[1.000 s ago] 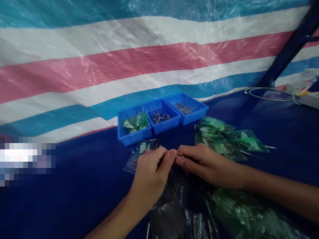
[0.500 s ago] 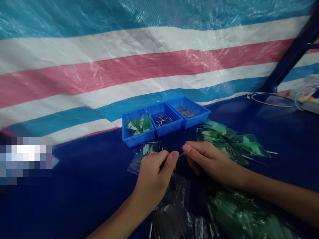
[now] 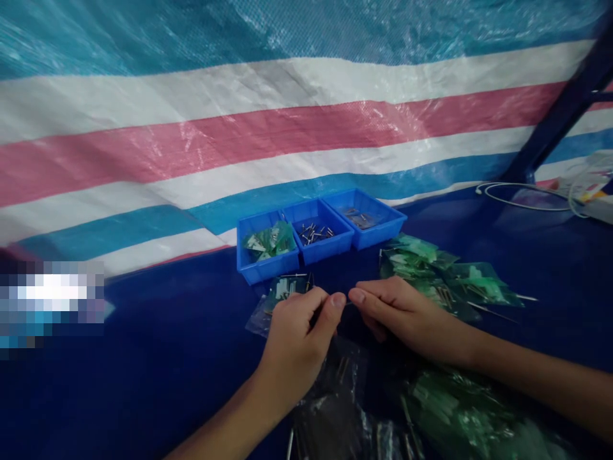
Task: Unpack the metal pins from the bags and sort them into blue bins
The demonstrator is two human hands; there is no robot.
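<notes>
My left hand [image 3: 299, 332] is closed, thumb pressed on the curled fingers. Across a small gap, my right hand [image 3: 397, 310] is pinched shut. A thin metal pin [image 3: 348, 303] spans the gap between the two sets of fingertips; most of it is hidden. Just beyond my left hand lies a clear bag [image 3: 287, 285] with pale strips and pins. Several green plastic bags [image 3: 416, 255] with metal pins are spread past my right hand. Below my hands are dark clear bags [image 3: 330, 409] of pins and a larger green bag [image 3: 464, 409].
Three joined blue bins stand at the back: a left bin [image 3: 246, 271] with green bags, a middle bin [image 3: 330, 251] with loose metal pins, a right bin [image 3: 383, 236] with clear bags. A white cable [image 3: 522, 206] lies at right. A striped tarp [image 3: 287, 134] hangs behind the table [image 3: 158, 358].
My right fingertips have come slightly closer to my left ones, narrowing the gap around the pin. The whole view has shifted slightly.
</notes>
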